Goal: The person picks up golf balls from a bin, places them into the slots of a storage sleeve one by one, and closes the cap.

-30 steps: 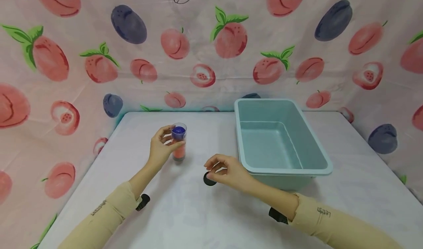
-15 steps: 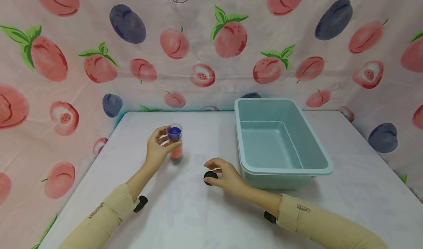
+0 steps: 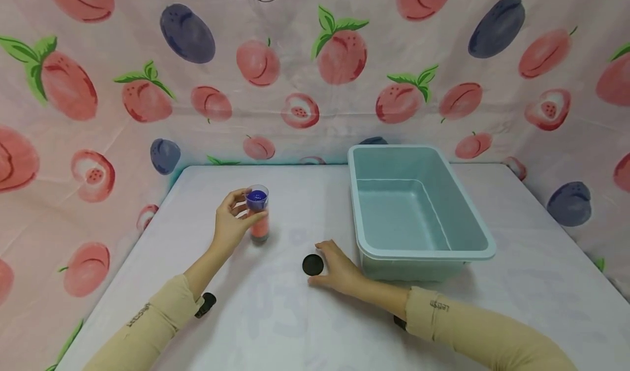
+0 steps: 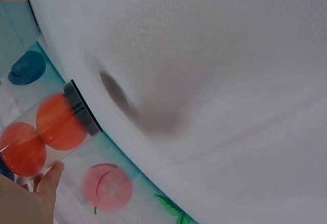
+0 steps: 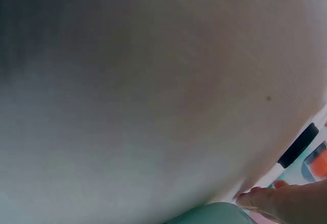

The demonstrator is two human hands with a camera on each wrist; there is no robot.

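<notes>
My left hand (image 3: pixel 230 218) grips a clear cylindrical container (image 3: pixel 258 213) round its side, fingers behind and thumb in front. Its mouth is uncovered, with a blue ball (image 3: pixel 257 197) at the top. Orange balls (image 4: pixel 60 121) sit stacked below, over a black base (image 4: pixel 83 107). The container is upright, and its shadow falls on the table apart from the base. A round black lid (image 3: pixel 313 265) lies on the table between the spread thumb and fingers of my right hand (image 3: pixel 342 270). In the right wrist view the lid (image 5: pixel 298 145) appears edge-on beyond the fingertips.
A pale blue-green plastic basin (image 3: pixel 425 254) stands right of my right hand, with nothing visible inside. The white-covered table (image 3: pixel 295 327) backs onto a fruit-print cloth (image 3: pixel 295 48), which also hangs at both sides. Black wrist cameras (image 3: pixel 205 305) hang under the sleeves.
My right fingers were curled over the lid and have since spread apart, leaving it in plain view. My left hand has shifted slightly left with the container.
</notes>
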